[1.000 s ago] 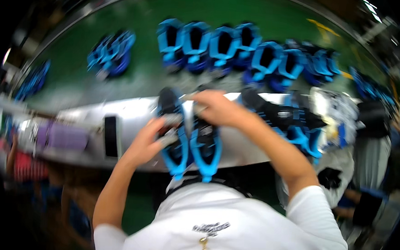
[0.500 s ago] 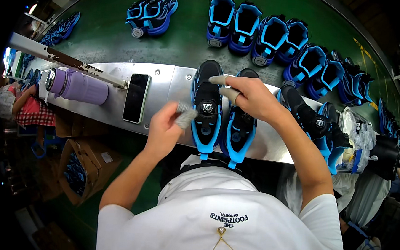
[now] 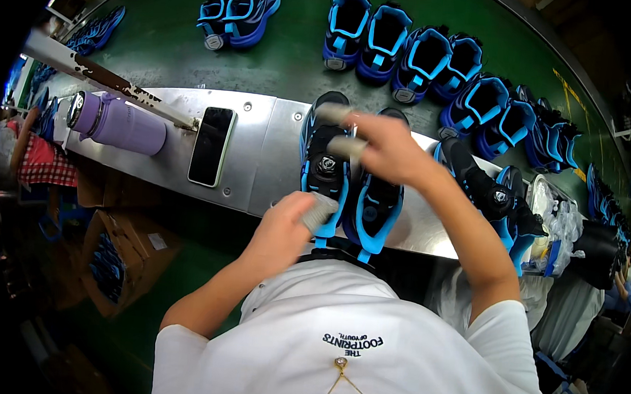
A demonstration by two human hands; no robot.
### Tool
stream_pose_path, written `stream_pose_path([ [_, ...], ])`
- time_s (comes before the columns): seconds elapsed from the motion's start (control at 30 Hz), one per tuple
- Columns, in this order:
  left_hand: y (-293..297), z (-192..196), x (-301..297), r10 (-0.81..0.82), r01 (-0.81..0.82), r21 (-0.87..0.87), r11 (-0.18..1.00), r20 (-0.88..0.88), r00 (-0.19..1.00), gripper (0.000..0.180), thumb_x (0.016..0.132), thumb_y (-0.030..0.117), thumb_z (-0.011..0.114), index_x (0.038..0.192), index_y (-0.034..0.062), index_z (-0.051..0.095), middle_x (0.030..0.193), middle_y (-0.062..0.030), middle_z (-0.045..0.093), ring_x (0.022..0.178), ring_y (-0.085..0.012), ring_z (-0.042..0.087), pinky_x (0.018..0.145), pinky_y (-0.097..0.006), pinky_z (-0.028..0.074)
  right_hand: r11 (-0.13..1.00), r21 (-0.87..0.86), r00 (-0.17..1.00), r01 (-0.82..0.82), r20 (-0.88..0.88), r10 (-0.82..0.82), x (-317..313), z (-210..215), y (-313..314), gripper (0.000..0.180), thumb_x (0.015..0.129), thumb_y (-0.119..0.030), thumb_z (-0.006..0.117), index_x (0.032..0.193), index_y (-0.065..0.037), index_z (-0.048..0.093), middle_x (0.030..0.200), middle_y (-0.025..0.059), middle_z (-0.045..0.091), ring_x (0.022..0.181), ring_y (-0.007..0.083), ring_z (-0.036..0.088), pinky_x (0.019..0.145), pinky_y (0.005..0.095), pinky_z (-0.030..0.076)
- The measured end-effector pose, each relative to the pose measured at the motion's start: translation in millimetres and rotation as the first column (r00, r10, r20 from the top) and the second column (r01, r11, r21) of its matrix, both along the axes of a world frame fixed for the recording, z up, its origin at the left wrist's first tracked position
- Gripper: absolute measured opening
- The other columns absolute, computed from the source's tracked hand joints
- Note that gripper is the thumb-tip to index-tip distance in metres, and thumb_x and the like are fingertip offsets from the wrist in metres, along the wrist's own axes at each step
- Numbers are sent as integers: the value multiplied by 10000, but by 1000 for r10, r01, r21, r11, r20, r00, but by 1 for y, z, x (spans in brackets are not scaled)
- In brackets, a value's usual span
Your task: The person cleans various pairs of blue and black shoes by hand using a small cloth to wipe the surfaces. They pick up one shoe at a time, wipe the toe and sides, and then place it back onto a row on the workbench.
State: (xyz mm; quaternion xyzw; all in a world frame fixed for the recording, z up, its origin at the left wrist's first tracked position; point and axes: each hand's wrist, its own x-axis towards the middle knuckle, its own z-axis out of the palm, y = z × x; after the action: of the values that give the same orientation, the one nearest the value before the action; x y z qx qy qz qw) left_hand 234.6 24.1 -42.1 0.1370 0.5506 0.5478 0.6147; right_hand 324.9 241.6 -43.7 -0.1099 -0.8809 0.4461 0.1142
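Note:
Two black and blue shoes stand side by side on the steel shelf (image 3: 260,157) right in front of me. My left hand (image 3: 288,224) grips the heel end of the left shoe (image 3: 323,161). My right hand (image 3: 383,147) reaches over the toe end of the right shoe (image 3: 376,204), its taped fingers touching the tops of both shoes.
A black phone (image 3: 210,147) and a purple bottle (image 3: 121,124) lie on the shelf to the left. More blue shoes (image 3: 439,67) sit in a row on the green belt (image 3: 173,51) beyond. Another pair (image 3: 492,197) and a plastic bag (image 3: 560,219) lie at right. A cardboard box (image 3: 120,257) stands below left.
The view has steadied and drawn closer. My left hand has slid down from the left shoe's middle to its heel end, while my right hand stays over the toes.

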Motion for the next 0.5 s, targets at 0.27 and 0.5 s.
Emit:
stream_pose_path([
  [0.27,54,-19,34,-422,599,-401,693,-899,-115,324,955,310,509,1142,80,638,829,-139,635,731,-335,635,562,-460,509,939,193,919,283,225,-323,18,25,59,426,897,-382,616,1197,-82,650,1033,189,694,949,353,667,853,382,514],
  [0.5,47,16,-18,-444,558,-423,714,-890,-106,284,855,270,533,991,59,664,807,-200,642,705,-399,632,666,-498,512,771,545,900,328,69,-431,-43,40,100,599,852,-562,618,1285,-149,595,1048,212,668,995,373,635,851,440,506],
])
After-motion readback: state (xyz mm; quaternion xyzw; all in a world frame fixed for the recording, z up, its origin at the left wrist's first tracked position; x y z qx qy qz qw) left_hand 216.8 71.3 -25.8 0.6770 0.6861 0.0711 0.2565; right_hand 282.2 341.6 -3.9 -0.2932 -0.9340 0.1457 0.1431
